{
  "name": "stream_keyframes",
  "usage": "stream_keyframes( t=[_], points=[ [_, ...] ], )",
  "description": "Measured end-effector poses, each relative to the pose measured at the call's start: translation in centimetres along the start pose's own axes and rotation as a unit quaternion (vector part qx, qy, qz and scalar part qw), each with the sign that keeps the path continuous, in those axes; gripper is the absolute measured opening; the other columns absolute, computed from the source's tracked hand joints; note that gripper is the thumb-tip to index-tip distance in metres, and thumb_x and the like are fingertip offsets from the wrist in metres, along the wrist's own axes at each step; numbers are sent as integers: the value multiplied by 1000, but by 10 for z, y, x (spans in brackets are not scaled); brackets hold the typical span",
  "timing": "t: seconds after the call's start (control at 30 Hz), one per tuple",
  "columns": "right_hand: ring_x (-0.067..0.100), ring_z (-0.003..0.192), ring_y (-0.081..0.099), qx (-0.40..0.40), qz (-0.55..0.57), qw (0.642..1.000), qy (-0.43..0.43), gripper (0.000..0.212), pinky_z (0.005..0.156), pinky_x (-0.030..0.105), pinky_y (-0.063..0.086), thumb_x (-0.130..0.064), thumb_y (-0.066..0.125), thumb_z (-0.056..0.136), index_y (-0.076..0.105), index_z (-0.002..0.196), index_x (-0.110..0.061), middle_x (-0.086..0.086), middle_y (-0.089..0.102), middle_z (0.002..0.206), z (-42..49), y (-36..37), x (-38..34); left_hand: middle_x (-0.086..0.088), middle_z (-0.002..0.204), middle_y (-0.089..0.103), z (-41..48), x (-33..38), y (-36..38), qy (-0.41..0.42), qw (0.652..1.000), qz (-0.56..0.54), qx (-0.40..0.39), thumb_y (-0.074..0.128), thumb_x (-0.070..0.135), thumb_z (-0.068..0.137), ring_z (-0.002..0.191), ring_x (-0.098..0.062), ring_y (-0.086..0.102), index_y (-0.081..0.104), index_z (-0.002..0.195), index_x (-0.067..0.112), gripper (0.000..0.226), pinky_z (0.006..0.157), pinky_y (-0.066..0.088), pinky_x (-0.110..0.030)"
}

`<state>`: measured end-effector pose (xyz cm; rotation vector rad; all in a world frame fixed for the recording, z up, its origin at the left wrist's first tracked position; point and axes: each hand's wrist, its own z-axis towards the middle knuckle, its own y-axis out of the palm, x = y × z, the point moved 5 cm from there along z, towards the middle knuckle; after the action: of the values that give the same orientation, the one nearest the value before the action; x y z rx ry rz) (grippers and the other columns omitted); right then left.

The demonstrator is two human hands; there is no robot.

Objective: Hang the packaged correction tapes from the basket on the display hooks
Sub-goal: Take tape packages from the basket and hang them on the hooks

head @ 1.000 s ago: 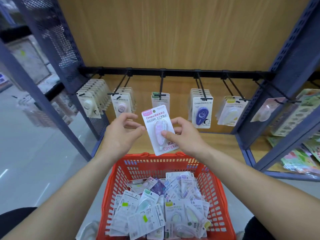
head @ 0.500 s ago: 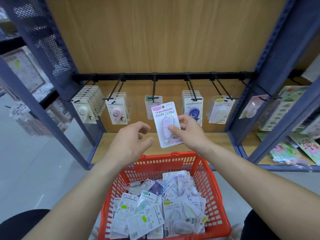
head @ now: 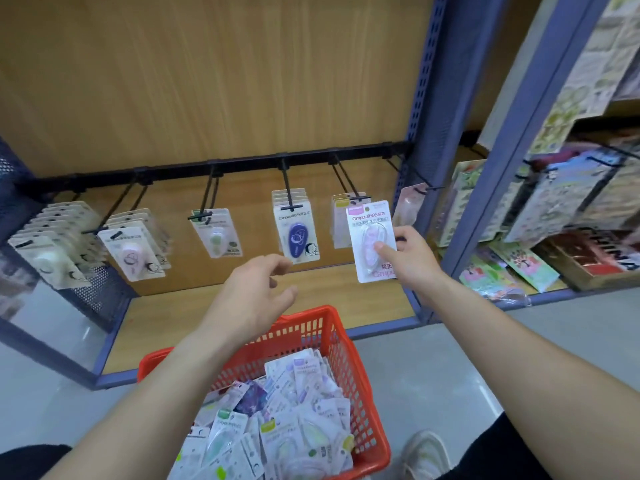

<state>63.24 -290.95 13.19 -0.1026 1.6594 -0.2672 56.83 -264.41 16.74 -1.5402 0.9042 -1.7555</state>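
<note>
one pink pack (head: 372,242) is pinched by the right hand (head: 414,259), right of centre, before the hung yellow packs (head: 338,225). left hand (head: 254,303), loose and empty, hovers above the basket (head: 369,403).

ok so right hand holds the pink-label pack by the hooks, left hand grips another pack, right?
No: head view shows the left hand empty, above the basket. The right hand does hold the pink-label pack by the hooks.
</note>
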Motion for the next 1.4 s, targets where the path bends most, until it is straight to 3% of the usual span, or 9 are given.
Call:
stream_keyframes(
  t=[0.07,0.27,0.43,0.6,0.7,0.93,1.03,1.27,1.4],
  points=[
    [19,101,71,-10,-2,1000,6,16,85,44,61,-23,64,99,55,113,-23,3,70,114,1,-11,5,15,120,61,5,7,4,4,1000,4,-7,69,35,93,100,-5,61,61,128,29,37,87,46,-23],
    [8,97,72,-59,2,997,-39,22,66,20,55,-21,65,99,56,119,-23,-5,72,111,-16,11,-25,13,119,63,12,15,-18,-10,1000,-16,17,69,33,93,97,-5,63,62,126,29,34,84,47,-26],
    [12,98,72,-98,8,993,-70,23,77,32,61,-20,69,96,56,116,-21,-4,74,112,-32,52,-79,12,116,65,3,5,-60,-24,999,-16,46,70,33,93,98,-9,65,62,126,27,35,89,52,-32],
    [14,93,74,-122,25,985,-117,24,67,28,56,-18,71,93,58,113,-18,-3,76,107,-43,97,-160,11,115,65,-17,-14,-134,-35,994,-29,100,72,28,92,94,-8,65,63,124,24,34,79,53,-31],
    [15,94,74,-142,25,978,-148,27,66,30,59,-15,73,91,57,113,-19,-3,75,107,-51,130,-215,12,114,66,-30,-29,-189,-38,989,-13,140,71,30,91,94,-5,65,62,124,27,34,82,52,-29],
    [20,103,71,-172,25,960,-221,29,80,41,62,-13,76,87,55,105,-23,2,71,112,-57,227,-335,11,116,66,-54,-68,-307,-60,974,-11,216,71,28,92,96,-7,67,61,128,27,37,91,55,-33],
    [22,102,71,-182,13,951,-250,29,84,46,61,-16,77,86,56,104,-25,3,71,110,-57,271,-377,11,114,67,-56,-90,-348,-67,969,7,238,71,28,92,95,-9,68,61,125,27,35,87,52,-30],
    [22,101,71,-211,-7,938,-274,24,84,43,62,-17,74,91,59,110,-22,3,71,113,-55,360,-438,11,114,67,-57,-139,-419,-84,951,32,295,71,30,91,88,-4,66,62,126,27,37,82,45,-28],
    [23,98,72,-229,7,936,-268,23,84,43,61,-19,75,91,60,109,-23,6,73,111,-56,401,-453,11,110,67,-56,-156,-441,-84,943,21,320,73,28,90,87,-5,66,64,123,27,35,90,53,-36]
  ],
)
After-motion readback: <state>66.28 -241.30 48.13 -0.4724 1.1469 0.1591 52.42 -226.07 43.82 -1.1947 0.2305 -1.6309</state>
